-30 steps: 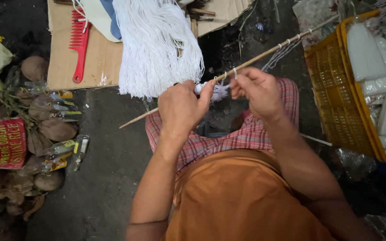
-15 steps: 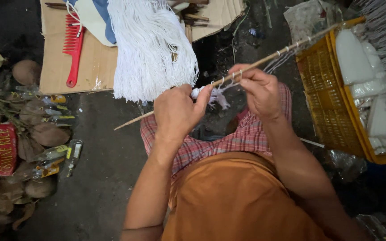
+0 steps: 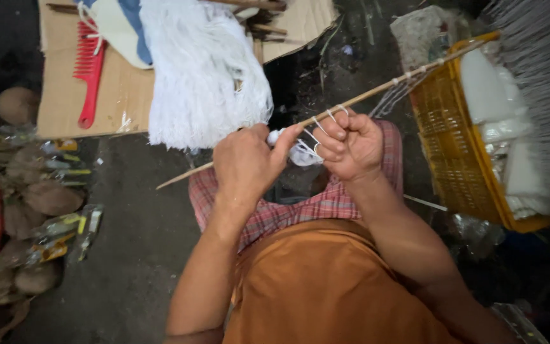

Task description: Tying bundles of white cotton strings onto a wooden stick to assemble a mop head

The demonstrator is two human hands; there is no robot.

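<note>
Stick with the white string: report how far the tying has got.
Done: knots sit along the stick toward the yellow basket. In hand: right hand has white string looped over its fingers; left hand pinches it. Left: the near end is bare.

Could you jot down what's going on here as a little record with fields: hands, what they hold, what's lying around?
Left hand: pinches white string by the thin stick
Right hand: closed around the stick, string looped over its fingers
Stick: slanted, knotted loops along its upper end
Ahead: white fringe bundle and red comb on cardboard
Right side: yellow crate
</note>
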